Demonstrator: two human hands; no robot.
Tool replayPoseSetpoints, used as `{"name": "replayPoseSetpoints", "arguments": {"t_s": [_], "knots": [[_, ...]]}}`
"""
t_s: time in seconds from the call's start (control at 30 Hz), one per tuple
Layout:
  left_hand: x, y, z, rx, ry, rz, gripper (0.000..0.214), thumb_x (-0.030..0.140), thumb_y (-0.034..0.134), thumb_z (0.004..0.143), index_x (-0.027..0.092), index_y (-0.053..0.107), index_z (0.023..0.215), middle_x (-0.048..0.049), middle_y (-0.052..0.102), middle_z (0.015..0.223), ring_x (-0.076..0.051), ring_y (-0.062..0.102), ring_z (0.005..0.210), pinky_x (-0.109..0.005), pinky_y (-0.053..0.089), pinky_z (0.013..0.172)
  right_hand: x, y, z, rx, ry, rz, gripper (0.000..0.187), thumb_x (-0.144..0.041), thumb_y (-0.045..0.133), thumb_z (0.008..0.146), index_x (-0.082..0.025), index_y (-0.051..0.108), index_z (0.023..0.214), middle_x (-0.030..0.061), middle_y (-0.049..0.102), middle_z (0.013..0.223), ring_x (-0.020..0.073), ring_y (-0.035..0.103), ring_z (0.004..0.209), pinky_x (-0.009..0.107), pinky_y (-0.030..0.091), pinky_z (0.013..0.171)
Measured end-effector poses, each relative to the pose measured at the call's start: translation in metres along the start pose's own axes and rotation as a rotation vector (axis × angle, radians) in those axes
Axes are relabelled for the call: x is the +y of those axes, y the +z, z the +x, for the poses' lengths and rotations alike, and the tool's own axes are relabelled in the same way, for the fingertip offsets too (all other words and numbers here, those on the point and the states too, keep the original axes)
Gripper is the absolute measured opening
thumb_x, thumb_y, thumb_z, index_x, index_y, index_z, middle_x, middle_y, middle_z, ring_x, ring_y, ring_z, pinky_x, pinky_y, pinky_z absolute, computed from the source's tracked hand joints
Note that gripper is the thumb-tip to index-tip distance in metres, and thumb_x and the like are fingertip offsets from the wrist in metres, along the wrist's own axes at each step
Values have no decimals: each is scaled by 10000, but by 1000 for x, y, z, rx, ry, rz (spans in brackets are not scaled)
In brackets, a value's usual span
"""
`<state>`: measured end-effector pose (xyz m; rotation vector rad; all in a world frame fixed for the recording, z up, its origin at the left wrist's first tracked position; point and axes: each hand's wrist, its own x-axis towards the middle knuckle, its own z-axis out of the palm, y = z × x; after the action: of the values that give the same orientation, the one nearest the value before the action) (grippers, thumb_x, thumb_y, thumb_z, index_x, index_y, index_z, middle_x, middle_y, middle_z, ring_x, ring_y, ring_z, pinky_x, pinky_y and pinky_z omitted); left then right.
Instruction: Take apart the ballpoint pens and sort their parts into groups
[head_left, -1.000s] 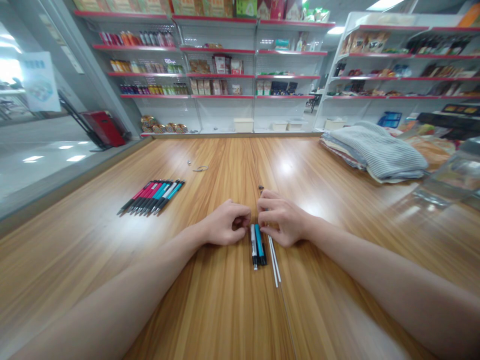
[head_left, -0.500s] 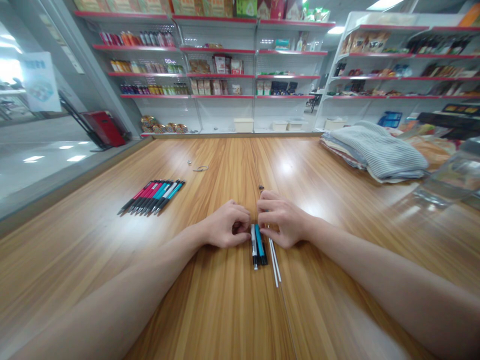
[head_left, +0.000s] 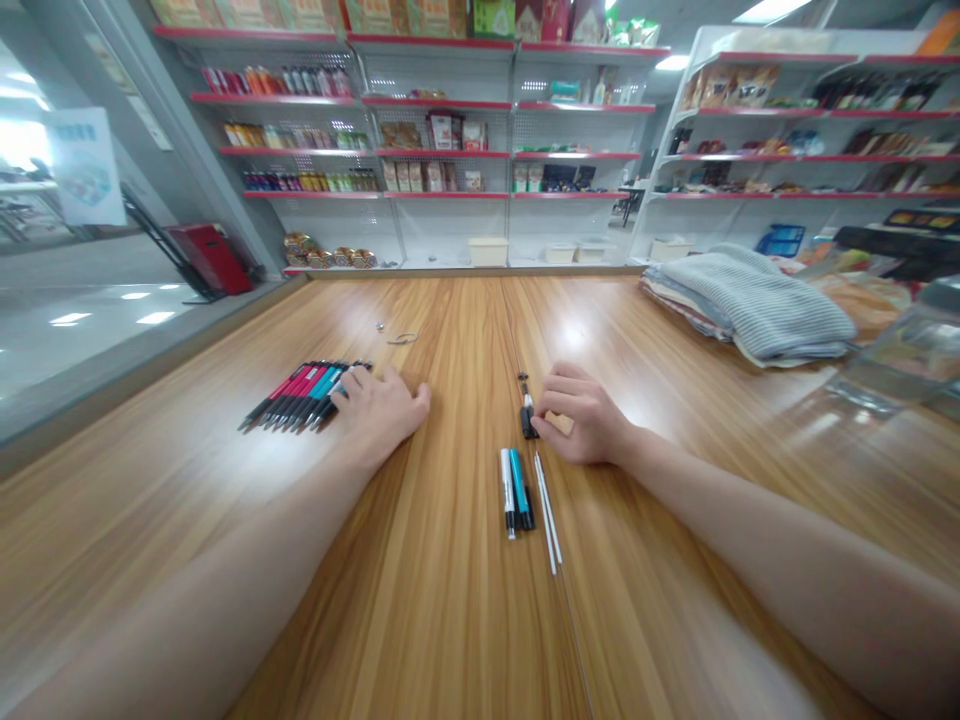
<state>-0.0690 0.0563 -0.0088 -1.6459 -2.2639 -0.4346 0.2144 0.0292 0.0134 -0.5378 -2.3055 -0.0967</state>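
Note:
My left hand [head_left: 384, 408] is over the right end of a row of pens [head_left: 296, 395] with red, blue and white barrels and dark grips. Its fingers are spread and partly hide the nearest pens; whether they touch one I cannot tell. My right hand [head_left: 581, 412] has its fingers curled, thumb and fingertips on a short black pen grip [head_left: 527, 424] lying on the table. Small metal parts [head_left: 523, 378] lie just beyond it. Nearer me are a white pen barrel [head_left: 508, 490], a blue pen barrel [head_left: 519, 485] and two thin white refills [head_left: 548, 515], side by side.
A wooden table [head_left: 420, 600] spreads under everything, with a seam along its middle. Toward the back left lies a thin loop [head_left: 402, 338] beside a tiny metal piece [head_left: 379, 326]. Folded cloths [head_left: 750, 300] and a clear container [head_left: 900, 345] are at the right. Stocked shelves stand behind.
My left hand has moved from beside the pen barrels, left to the row of pens, its fingers now spread. My right hand has shifted slightly up and right, uncovering the black grips.

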Motion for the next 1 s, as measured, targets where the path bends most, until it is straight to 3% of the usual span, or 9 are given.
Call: {"name": "replayPoseSetpoints", "arguments": {"t_s": [0.13,0.67,1.0], "knots": [[-8,4,6,-53,-14,52,657,589,379,788,52,614,1086,-300,509,1163,-443,430,1109,-574,308,880,2,1,0,41,24,-5,92,-153,600,767,-184,550,696,31,505,671,182,409,704,347,368,677],[-3,-2,3,-55,-30,31,669,610,368,789,69,624,1090,-290,505,1140,-448,435,1093,-576,320,848,6,3,0,87,87,-32,108,-166,592,788,-179,550,689,6,470,611,158,396,640,324,366,652],[-5,1,4,-52,-68,0,630,608,371,794,107,627,1078,-291,484,1172,-469,391,1140,-663,272,858,4,3,2,95,90,-30,117,-162,587,789,-178,549,679,10,476,613,159,398,646,319,366,645]]}}
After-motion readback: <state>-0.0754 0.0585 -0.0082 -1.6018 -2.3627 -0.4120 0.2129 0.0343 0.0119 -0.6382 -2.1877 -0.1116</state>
